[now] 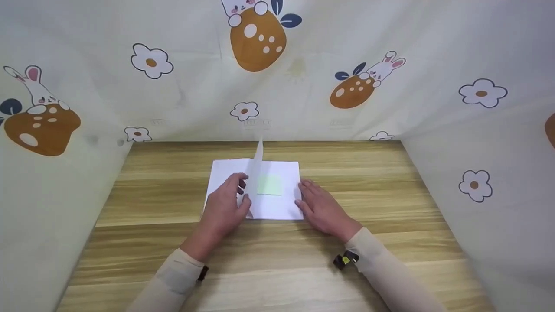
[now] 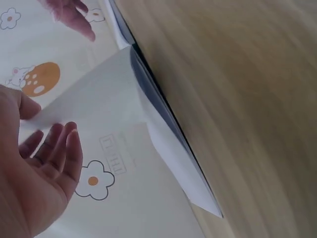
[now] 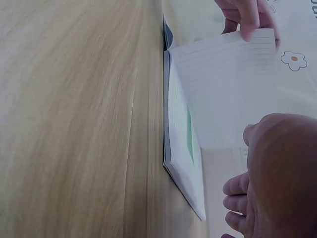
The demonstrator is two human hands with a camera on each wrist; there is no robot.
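An open notebook [image 1: 288, 208] lies on the table, with a pale green sticky note [image 1: 269, 185] on its right-hand page. One lined page [image 3: 223, 84] stands nearly upright near the spine. My left hand [image 1: 225, 201] pinches this page by its free edge; the right wrist view shows the thumb on one side and fingers behind. At the notebook's right edge rests my right hand [image 1: 323, 209], its fingers loosely extended and touching or very near the border. It grips nothing. The sticky note appears edge-on as a green strip [image 3: 190, 136] in the right wrist view.
The wood-grain table [image 1: 269, 268] meets a pale cloth wall [image 1: 195, 99] at the back, printed with flowers and rabbits. Similar cloth stands along the left and right sides. A small black device [image 1: 346, 260] is worn at the right wrist.
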